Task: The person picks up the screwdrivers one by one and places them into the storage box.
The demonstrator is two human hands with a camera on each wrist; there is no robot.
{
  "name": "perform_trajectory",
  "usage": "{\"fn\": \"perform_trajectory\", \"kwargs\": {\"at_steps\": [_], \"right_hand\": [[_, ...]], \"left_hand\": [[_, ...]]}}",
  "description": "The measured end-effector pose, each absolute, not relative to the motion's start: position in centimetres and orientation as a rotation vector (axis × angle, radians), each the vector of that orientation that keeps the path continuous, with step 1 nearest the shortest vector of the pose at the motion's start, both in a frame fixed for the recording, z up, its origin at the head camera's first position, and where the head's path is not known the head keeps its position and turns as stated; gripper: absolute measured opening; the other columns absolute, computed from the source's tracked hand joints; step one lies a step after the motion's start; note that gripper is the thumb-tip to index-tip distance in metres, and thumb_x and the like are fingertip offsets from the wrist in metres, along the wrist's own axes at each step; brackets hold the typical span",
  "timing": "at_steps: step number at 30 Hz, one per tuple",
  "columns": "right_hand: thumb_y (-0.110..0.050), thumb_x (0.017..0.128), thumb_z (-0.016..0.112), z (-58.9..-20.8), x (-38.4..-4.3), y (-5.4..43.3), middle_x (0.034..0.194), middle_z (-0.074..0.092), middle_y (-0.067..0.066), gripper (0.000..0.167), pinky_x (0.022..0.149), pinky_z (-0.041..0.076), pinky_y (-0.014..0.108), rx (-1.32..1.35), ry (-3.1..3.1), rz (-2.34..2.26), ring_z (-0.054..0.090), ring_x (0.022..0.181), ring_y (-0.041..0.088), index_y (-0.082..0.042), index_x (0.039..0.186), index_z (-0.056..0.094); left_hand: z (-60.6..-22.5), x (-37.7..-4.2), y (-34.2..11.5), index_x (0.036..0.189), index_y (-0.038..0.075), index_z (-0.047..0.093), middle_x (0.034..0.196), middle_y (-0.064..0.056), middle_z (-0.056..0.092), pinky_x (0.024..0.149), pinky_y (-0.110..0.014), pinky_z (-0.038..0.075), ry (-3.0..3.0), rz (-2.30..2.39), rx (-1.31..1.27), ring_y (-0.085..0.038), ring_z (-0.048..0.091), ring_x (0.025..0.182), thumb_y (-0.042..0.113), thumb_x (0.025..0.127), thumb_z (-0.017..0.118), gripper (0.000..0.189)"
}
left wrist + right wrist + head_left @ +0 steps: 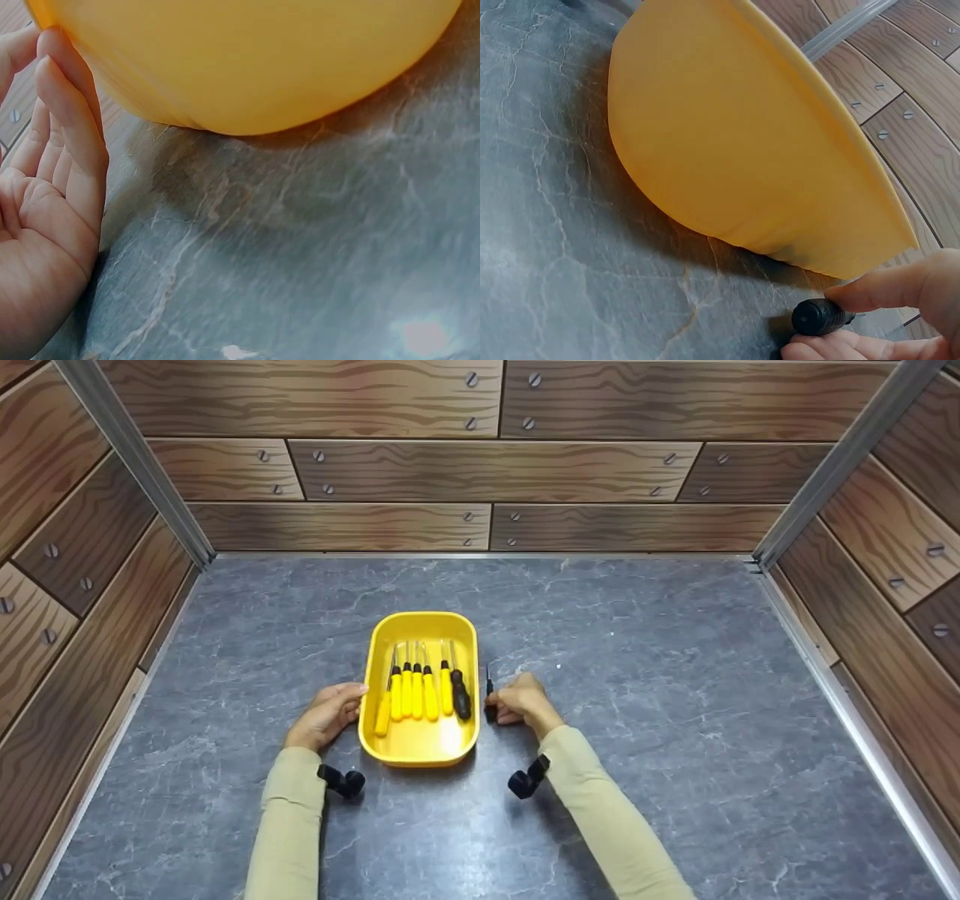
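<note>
A yellow plastic tray [416, 746] stands on the grey marbled tabletop. Inside it lie several yellow-handled screwdrivers [407, 694] side by side, shafts pointing away, along with a black-handled one [460, 697] near the right wall. My left hand [326, 716] pinches the tray's left rim, index finger [71, 112] along the outer wall. Just outside the right wall, my right hand [527, 703] holds another screwdriver with a black handle [817, 316] between thumb and fingers. Its shaft points away from me, and the handle is close over the tabletop.
Wood-patterned panels [390, 469] enclose the back and both sides, with metal posts [825, 465] at the corners. A black wrist camera [529, 777] sticks out from each sleeve, close to the tray's near end.
</note>
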State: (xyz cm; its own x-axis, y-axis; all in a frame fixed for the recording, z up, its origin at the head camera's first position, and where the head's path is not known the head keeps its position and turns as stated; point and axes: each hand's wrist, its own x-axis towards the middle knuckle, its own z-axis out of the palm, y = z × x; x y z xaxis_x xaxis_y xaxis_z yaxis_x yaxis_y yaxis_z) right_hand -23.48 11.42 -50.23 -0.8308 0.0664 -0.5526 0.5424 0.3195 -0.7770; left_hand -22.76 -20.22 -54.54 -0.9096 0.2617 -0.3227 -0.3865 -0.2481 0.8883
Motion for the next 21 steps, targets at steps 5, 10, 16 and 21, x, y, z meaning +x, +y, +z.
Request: {"fn": "perform_trajectory", "kwargs": {"at_steps": [5, 10, 16, 21], "right_hand": [[0.002, 0.077, 0.07, -50.1, -23.4, 11.5, 0.053, 0.053, 0.0, 0.023, 0.045, 0.054, 0.021, 0.526, 2.146, -1.53, 0.053, 0.042, 0.009, -0.007, 0.063, 0.054], [0.001, 0.077, 0.071, -49.8, -23.4, 11.5, 0.055, 0.055, 0.002, 0.022, 0.046, 0.055, 0.022, 0.536, 2.116, -1.555, 0.055, 0.042, 0.01, -0.007, 0.064, 0.055], [0.002, 0.079, 0.069, -49.4, -23.5, 11.4, 0.058, 0.058, 0.004, 0.007, 0.049, 0.056, 0.023, 0.517, 2.087, -1.591, 0.057, 0.044, 0.011, 0.0, 0.077, 0.063], [0.002, 0.081, 0.068, -49.1, -23.5, 11.6, 0.058, 0.058, 0.004, 0.015, 0.051, 0.057, 0.022, 0.492, 2.087, -1.602, 0.058, 0.046, 0.011, 0.008, 0.094, 0.066]], "left_hand": [[-54.5, -22.8, -20.2, 0.085, 0.014, 0.067, 0.077, 0.007, 0.07, 0.067, -0.014, 0.053, 1.621, 2.19, -0.173, -0.002, 0.064, 0.07, 0.008, 0.095, 0.05, 0.021], [-54.5, -22.8, -20.3, 0.085, 0.013, 0.068, 0.078, 0.006, 0.072, 0.068, -0.014, 0.054, 1.607, 2.197, -0.165, -0.002, 0.065, 0.071, 0.007, 0.095, 0.05, 0.021], [-54.5, -22.8, -20.3, 0.085, 0.014, 0.068, 0.078, 0.006, 0.072, 0.068, -0.014, 0.054, 1.589, 2.204, -0.127, -0.002, 0.065, 0.071, 0.006, 0.096, 0.048, 0.024], [-54.6, -22.8, -20.2, 0.084, 0.014, 0.068, 0.076, 0.006, 0.072, 0.066, -0.014, 0.054, 1.589, 2.207, -0.148, -0.002, 0.064, 0.069, 0.006, 0.096, 0.049, 0.024]]}}
